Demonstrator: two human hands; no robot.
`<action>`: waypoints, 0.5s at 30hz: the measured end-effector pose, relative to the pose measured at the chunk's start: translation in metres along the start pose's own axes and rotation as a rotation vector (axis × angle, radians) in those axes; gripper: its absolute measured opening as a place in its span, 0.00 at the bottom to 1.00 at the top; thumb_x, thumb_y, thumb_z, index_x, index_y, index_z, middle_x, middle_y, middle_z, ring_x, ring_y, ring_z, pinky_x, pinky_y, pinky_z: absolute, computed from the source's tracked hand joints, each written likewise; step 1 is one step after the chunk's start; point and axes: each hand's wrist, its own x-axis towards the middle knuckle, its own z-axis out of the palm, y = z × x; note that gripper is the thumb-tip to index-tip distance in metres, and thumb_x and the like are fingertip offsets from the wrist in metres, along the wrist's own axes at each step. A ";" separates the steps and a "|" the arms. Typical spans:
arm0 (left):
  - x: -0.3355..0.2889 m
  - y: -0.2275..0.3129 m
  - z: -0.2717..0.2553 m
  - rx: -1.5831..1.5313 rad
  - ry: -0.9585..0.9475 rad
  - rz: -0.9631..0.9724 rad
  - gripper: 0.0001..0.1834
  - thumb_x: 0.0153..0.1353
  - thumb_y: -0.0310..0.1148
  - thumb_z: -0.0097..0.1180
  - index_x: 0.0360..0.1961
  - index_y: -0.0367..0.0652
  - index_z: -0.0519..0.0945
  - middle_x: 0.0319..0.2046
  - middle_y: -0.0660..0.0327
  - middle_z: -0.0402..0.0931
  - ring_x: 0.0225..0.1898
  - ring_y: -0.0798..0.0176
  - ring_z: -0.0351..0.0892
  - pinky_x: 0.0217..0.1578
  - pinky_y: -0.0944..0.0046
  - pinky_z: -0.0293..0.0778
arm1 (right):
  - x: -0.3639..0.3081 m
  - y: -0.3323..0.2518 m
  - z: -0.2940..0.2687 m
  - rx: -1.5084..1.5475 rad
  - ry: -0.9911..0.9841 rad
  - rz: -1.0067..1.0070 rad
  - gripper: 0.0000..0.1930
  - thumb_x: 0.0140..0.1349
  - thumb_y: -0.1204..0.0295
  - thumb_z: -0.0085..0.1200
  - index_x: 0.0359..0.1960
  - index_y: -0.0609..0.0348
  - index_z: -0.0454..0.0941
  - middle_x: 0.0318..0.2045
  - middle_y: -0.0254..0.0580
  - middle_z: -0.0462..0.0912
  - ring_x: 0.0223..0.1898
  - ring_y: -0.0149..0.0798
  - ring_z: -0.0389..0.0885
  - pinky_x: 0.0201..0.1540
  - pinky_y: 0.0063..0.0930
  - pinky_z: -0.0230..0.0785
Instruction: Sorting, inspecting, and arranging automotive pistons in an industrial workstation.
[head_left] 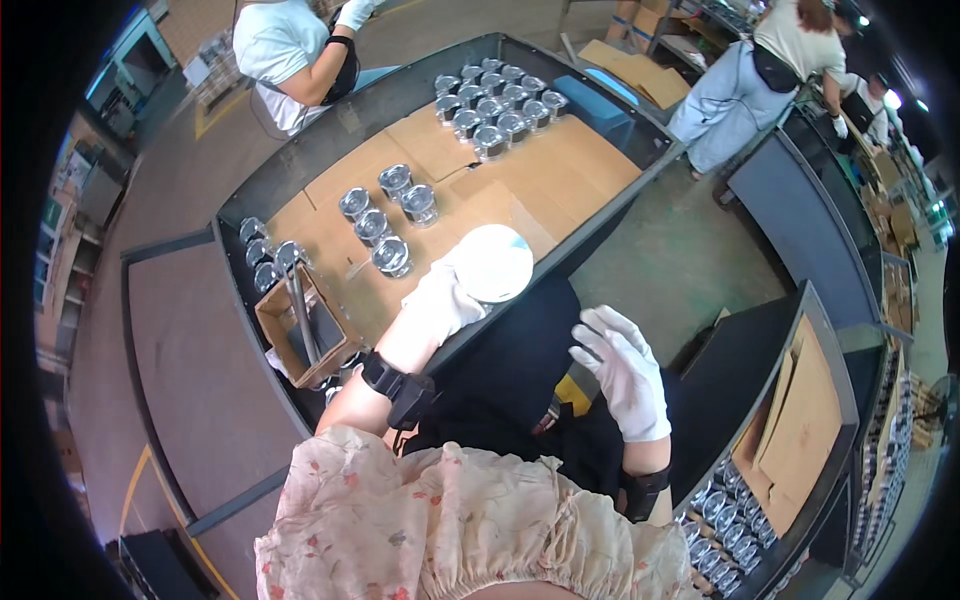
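Blouse [425,510], pale, floral-printed, gathered at the neck: seen nearest the camera.

Left hand [442,303], white-gloved, a black wristband [398,390] strapped below it: extended over the near rim of the tabletop [415,88]. Its grip is clamped on a round metal piece [493,262], which is held up at that rim with its face turned to the camera. The face is washed out by glare; the piece is probably of the same kind as the cylinders beyond.

Right hand [625,375], white-gloved, likewise banded at the wrist: raised beside the dark clothing, apart from the tabletop. Its grip is slack, the fingers being loosely bent and slightly parted.

Tabletop, dark-walled, lined with cardboard sheets [590,165]. Placed upon it: five piston-like metal cylinders [391,256], grouped just beyond the left hand; a close-packed block of similar cylinders [490,140], set in the far corner; a few more, lined along the left wall. An open-topped cardboard box [336,358] is set near the left forearm, with a grey metal tube [302,315] leaned in it.

Lower right: further shiny cylinders [722,520], stored beside cardboard in a second dark-walled unit [748,405].

Background: two co-workers [285,60], seen in pale tops.
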 end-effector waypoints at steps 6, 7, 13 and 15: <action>-0.009 -0.015 0.043 0.282 0.024 0.060 0.21 0.71 0.44 0.50 0.56 0.40 0.77 0.46 0.57 0.80 0.44 0.63 0.80 0.43 0.62 0.76 | 0.006 0.003 0.043 -0.145 -0.138 0.031 0.38 0.69 0.64 0.56 0.74 0.58 0.49 0.68 0.51 0.63 0.62 0.47 0.71 0.64 0.46 0.66; -0.012 -0.014 0.051 0.285 0.017 0.052 0.21 0.71 0.44 0.50 0.56 0.40 0.77 0.46 0.57 0.80 0.44 0.63 0.80 0.43 0.62 0.76 | 0.012 0.008 0.041 -0.115 -0.157 0.043 0.40 0.69 0.64 0.56 0.75 0.56 0.45 0.68 0.51 0.63 0.62 0.47 0.71 0.64 0.47 0.66; 0.007 -0.023 0.043 1.462 -0.355 0.834 0.19 0.70 0.33 0.49 0.61 0.42 0.76 0.30 0.58 0.78 0.31 0.62 0.76 0.33 0.64 0.75 | 0.029 0.031 0.031 0.203 -0.257 0.012 0.44 0.65 0.69 0.61 0.75 0.51 0.43 0.69 0.45 0.60 0.66 0.42 0.67 0.63 0.47 0.69; 0.011 -0.031 0.046 1.505 -0.415 1.017 0.23 0.66 0.27 0.51 0.62 0.49 0.76 0.28 0.56 0.76 0.29 0.61 0.77 0.30 0.64 0.75 | 0.034 0.030 0.030 0.206 -0.215 0.020 0.42 0.63 0.70 0.63 0.73 0.53 0.48 0.67 0.44 0.63 0.65 0.41 0.69 0.63 0.43 0.70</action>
